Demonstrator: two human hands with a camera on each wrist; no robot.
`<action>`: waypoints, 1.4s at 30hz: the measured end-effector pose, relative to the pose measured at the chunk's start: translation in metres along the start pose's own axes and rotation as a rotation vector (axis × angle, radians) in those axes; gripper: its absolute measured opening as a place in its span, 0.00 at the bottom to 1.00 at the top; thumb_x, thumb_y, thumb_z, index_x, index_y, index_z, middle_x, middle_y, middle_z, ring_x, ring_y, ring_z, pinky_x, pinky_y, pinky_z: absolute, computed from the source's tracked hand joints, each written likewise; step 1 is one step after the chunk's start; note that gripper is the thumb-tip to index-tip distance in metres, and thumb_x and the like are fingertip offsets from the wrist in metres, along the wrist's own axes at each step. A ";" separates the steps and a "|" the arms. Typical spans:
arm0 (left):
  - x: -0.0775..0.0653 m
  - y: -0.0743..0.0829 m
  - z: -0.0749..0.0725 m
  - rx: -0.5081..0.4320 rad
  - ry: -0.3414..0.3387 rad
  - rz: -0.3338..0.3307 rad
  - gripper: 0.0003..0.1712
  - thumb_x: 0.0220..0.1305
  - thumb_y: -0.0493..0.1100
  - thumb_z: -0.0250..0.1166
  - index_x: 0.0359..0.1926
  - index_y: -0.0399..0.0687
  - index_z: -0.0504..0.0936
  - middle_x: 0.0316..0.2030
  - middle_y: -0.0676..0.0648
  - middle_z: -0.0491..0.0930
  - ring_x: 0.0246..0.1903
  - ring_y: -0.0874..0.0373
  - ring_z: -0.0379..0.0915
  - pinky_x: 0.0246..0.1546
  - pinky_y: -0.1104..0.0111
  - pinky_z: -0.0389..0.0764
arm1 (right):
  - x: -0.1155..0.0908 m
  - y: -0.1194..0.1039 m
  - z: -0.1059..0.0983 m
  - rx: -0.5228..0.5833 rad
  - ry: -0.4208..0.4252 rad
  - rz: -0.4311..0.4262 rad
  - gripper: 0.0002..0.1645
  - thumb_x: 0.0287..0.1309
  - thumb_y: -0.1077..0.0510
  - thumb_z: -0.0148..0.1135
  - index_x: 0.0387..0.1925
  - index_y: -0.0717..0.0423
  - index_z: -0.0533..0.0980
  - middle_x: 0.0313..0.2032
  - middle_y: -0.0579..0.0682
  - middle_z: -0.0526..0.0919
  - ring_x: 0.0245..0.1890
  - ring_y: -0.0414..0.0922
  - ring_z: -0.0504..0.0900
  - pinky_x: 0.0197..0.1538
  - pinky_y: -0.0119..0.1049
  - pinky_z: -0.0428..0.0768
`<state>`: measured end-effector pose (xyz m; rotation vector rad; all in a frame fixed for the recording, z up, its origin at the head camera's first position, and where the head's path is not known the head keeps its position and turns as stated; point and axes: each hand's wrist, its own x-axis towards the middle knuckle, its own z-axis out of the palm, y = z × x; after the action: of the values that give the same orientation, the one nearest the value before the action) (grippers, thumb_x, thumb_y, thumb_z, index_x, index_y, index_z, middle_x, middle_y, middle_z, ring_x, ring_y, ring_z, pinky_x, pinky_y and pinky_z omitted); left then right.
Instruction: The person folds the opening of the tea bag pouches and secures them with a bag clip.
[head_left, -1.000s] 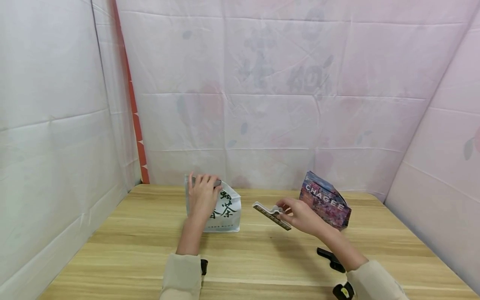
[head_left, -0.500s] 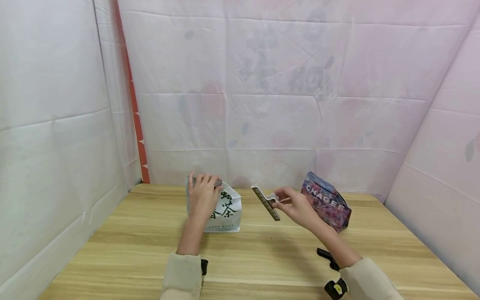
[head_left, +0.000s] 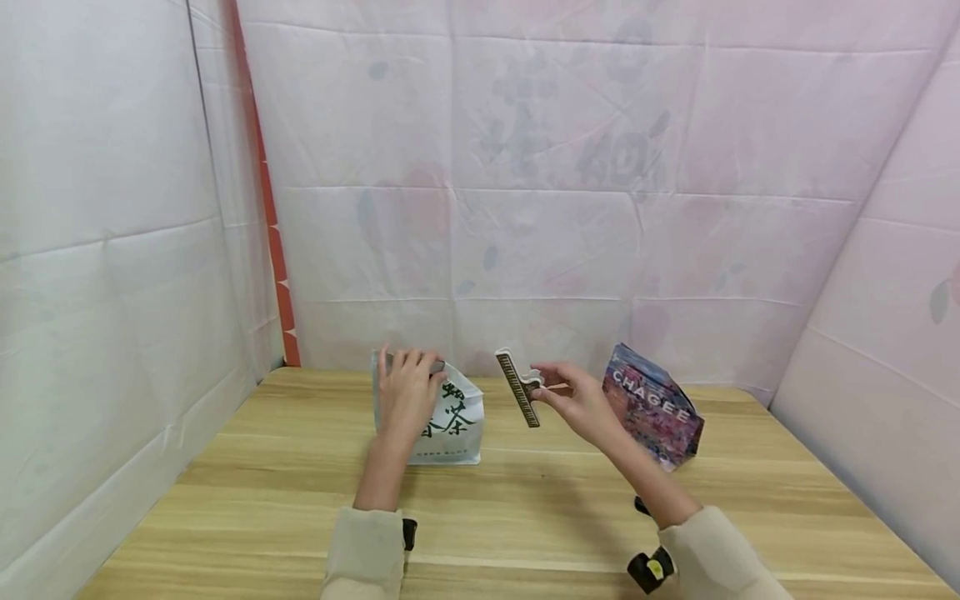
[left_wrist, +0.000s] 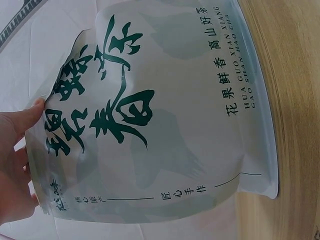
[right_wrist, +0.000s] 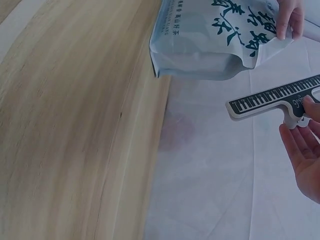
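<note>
A pale tea bag point(head_left: 459, 429) with dark green characters stands at the back of the table. My left hand point(head_left: 407, 396) holds its top edge, thumb point(left_wrist: 32, 114) on the printed front in the left wrist view and the other fingers mostly hidden behind the bag. To the right of that bag, my right hand point(head_left: 581, 402) pinches a long bag clip point(head_left: 517, 389) by its handles, with the thumb on one side and fingers on the other. The clip, which has a piano-key pattern point(right_wrist: 265, 95), is raised above the table and tilted, apart from the bag.
A purple-blue bag marked CHAGEE point(head_left: 652, 408) stands at the back right, behind the right forearm. A black object point(head_left: 642, 506) lies on the wooden table point(head_left: 510, 517), partly covered by that arm. White cloth walls point(head_left: 540, 250) rise behind and at both sides.
My right hand has moved left and up with the bag clip, turning it steeper and closer to the tea bag. The left hand keeps its hold on the bag.
</note>
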<state>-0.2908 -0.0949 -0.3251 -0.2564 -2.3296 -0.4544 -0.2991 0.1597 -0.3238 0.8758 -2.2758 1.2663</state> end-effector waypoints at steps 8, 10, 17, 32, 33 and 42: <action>0.001 0.001 0.000 0.010 -0.010 -0.001 0.12 0.57 0.46 0.65 0.42 0.49 0.80 0.40 0.49 0.77 0.48 0.50 0.67 0.63 0.54 0.41 | 0.008 -0.004 0.009 0.015 0.059 0.008 0.17 0.50 0.69 0.64 0.44 0.71 0.76 0.38 0.59 0.78 0.38 0.54 0.80 0.40 0.36 0.79; 0.001 0.001 0.000 0.013 -0.011 0.000 0.12 0.57 0.46 0.65 0.42 0.49 0.80 0.40 0.48 0.77 0.48 0.50 0.67 0.63 0.54 0.41 | 0.009 -0.003 0.011 0.036 0.075 0.018 0.16 0.50 0.70 0.64 0.43 0.72 0.76 0.37 0.60 0.78 0.38 0.55 0.80 0.41 0.36 0.79; 0.001 0.000 0.000 0.019 -0.011 0.004 0.12 0.57 0.46 0.65 0.42 0.49 0.79 0.40 0.48 0.77 0.47 0.50 0.67 0.63 0.52 0.44 | 0.017 -0.002 0.017 0.113 0.154 0.091 0.17 0.51 0.69 0.63 0.44 0.73 0.76 0.38 0.60 0.78 0.40 0.51 0.79 0.43 0.32 0.77; 0.002 0.000 -0.002 0.016 -0.003 0.003 0.12 0.57 0.45 0.66 0.41 0.48 0.80 0.40 0.48 0.77 0.47 0.50 0.67 0.62 0.52 0.45 | 0.030 -0.034 0.028 0.133 0.190 0.119 0.20 0.51 0.69 0.63 0.46 0.76 0.74 0.38 0.64 0.77 0.42 0.55 0.76 0.45 0.33 0.76; 0.001 0.000 -0.002 0.013 -0.004 0.003 0.12 0.57 0.46 0.66 0.41 0.48 0.80 0.40 0.48 0.77 0.47 0.50 0.67 0.62 0.51 0.45 | 0.030 -0.040 0.028 0.126 0.199 0.111 0.19 0.50 0.70 0.63 0.46 0.76 0.74 0.38 0.64 0.77 0.42 0.55 0.76 0.42 0.30 0.76; 0.001 0.000 -0.001 0.018 0.006 0.009 0.12 0.56 0.45 0.66 0.42 0.48 0.80 0.39 0.48 0.78 0.46 0.49 0.68 0.62 0.52 0.45 | 0.038 -0.058 0.032 0.095 0.266 0.032 0.16 0.45 0.71 0.66 0.39 0.75 0.78 0.31 0.63 0.79 0.31 0.39 0.73 0.31 0.22 0.69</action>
<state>-0.2909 -0.0951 -0.3237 -0.2566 -2.3247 -0.4285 -0.2885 0.0963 -0.2819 0.6591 -2.0425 1.4231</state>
